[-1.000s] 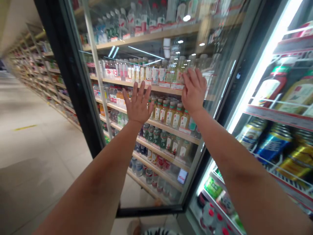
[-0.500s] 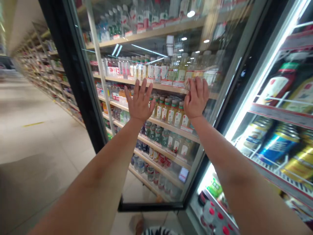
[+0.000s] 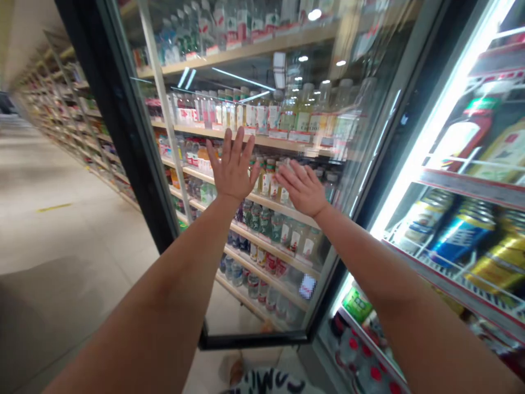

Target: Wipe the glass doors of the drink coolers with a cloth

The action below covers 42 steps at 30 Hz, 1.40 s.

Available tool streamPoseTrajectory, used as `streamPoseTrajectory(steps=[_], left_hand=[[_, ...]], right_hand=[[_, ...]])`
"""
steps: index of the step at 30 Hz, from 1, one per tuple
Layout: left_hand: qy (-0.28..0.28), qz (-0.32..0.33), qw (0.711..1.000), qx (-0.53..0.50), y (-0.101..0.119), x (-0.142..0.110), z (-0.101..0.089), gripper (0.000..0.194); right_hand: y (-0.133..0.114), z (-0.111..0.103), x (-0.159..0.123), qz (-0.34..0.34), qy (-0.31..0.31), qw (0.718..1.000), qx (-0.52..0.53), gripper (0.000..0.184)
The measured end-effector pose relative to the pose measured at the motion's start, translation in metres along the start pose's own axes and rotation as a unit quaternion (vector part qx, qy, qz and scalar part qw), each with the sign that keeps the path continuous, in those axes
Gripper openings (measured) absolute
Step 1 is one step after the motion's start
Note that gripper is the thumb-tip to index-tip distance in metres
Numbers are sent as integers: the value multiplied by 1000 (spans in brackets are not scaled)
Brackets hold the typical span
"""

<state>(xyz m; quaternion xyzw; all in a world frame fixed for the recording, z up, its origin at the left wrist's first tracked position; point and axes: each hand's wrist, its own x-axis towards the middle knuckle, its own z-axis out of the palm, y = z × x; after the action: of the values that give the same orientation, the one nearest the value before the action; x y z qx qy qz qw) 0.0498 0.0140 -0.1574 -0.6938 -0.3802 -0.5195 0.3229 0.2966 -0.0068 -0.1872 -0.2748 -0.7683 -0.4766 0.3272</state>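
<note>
A glass cooler door (image 3: 254,148) with a black frame stands swung open in front of me. My left hand (image 3: 233,169) lies against the glass, fingers spread, holding nothing. To its right, my right hand (image 3: 302,189) presses a crumpled pale cloth (image 3: 286,164) to the pane. Most of that cloth is hidden beneath the fingers, and only a bit shows at their tips. Shelves of bottled drinks (image 3: 295,238) are visible through the door.
At the right, the lit cooler holds bottles and cans, among them a blue can (image 3: 463,232), on wire-fronted shelves (image 3: 471,197). A long row of store shelving (image 3: 77,115) runs back on the left beside the tiled floor (image 3: 94,235).
My right hand has slid left and down across the glass with the cloth, its fingers now pointing up and left. My left hand has stayed almost where it was.
</note>
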Motion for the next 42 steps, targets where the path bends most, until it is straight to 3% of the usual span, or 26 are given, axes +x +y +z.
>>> streamPoseTrajectory(steps=[2,3,4,6,8,9,13,17,20,22,25,29,34,37,42], left_hand=[[1,-1,1000,-8,-1,0,1,64],[1,1,1000,-18,-1,0,1,63],[1,4,1000,-31,-1,0,1,63],[2,12,998,-55,-2,0,0,63],[7,20,998,-60,-2,0,0,61],[10,24,998,-53,-2,-1,0,61],[30,50,998,-32,-4,-4,3,62],[28,138,990,-23,-10,-8,8,64],[14,209,978,-4,-12,-10,10,53],[18,225,974,14,-12,-10,10,49],[29,215,976,23,-9,-12,9,49],[29,197,980,15,-7,-13,5,47],[17,176,984,-13,-9,-17,1,39],[29,107,994,5,-12,-28,-4,36],[144,-39,987,50,-23,-57,-20,44]], right_hand=[[8,-10,1,-93,-51,994,6,55],[13,-15,3,-93,-56,994,-2,55],[18,-18,4,-60,-46,997,-16,54],[23,-21,5,76,10,996,-52,54],[19,-17,1,202,64,975,-70,54],[13,-14,-2,228,69,969,-64,55],[-26,5,-9,203,22,979,-6,57],[-60,11,22,231,57,965,107,74],[-63,0,54,209,67,946,237,81],[-49,-12,65,185,61,953,233,76],[-15,-26,65,174,29,980,91,62],[12,-23,53,165,-21,985,-45,57],[9,-12,49,170,-16,982,-77,57],[8,-13,51,164,-20,984,-67,60],[5,-17,52,170,-34,983,-58,75]])
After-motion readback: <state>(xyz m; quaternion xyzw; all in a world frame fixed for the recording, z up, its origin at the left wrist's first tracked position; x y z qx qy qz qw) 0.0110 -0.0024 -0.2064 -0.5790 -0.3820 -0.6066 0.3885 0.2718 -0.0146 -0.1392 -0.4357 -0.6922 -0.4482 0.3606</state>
